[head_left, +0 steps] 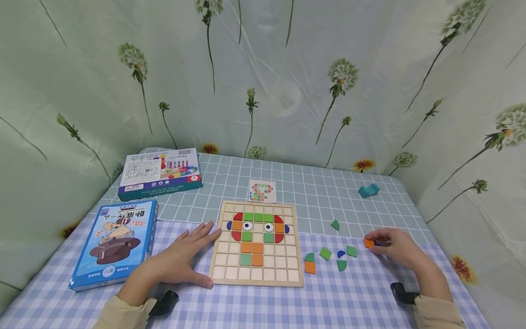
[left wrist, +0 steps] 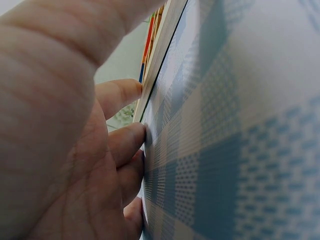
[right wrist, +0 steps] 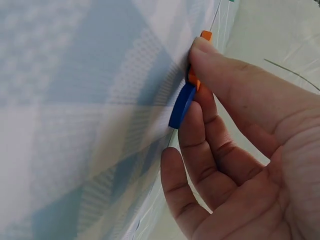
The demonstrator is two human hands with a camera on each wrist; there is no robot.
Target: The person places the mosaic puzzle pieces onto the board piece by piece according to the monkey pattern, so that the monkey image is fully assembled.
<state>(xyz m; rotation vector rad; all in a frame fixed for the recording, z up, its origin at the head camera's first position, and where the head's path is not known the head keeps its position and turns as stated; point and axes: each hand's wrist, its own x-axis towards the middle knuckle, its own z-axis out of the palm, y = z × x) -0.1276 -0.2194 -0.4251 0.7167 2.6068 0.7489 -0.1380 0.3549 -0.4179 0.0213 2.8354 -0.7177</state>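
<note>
A wooden grid board [head_left: 257, 281] bears a pattern of red, green, orange and blue tiles with two eye pieces. My left hand [head_left: 178, 260] lies with fingers spread against the board's left edge; in the left wrist view the fingertips [left wrist: 131, 92] meet that edge and the cloth. On the right, my right hand [head_left: 396, 246] pinches an orange square tile [head_left: 369, 243] between thumb and fingers. A dark blue piece [right wrist: 182, 106] sits against the orange tile, touching the fingers; whether it is gripped too I cannot tell.
Loose tiles, among them a green square [head_left: 351, 251], a blue half-circle [head_left: 341, 253] and an orange square [head_left: 310, 267], lie right of the board. A pattern card [head_left: 271, 197] is behind it. Boxes, one blue [head_left: 92, 256], one white-and-green [head_left: 139, 160], stand left. A teal piece [head_left: 368, 190] lies far right.
</note>
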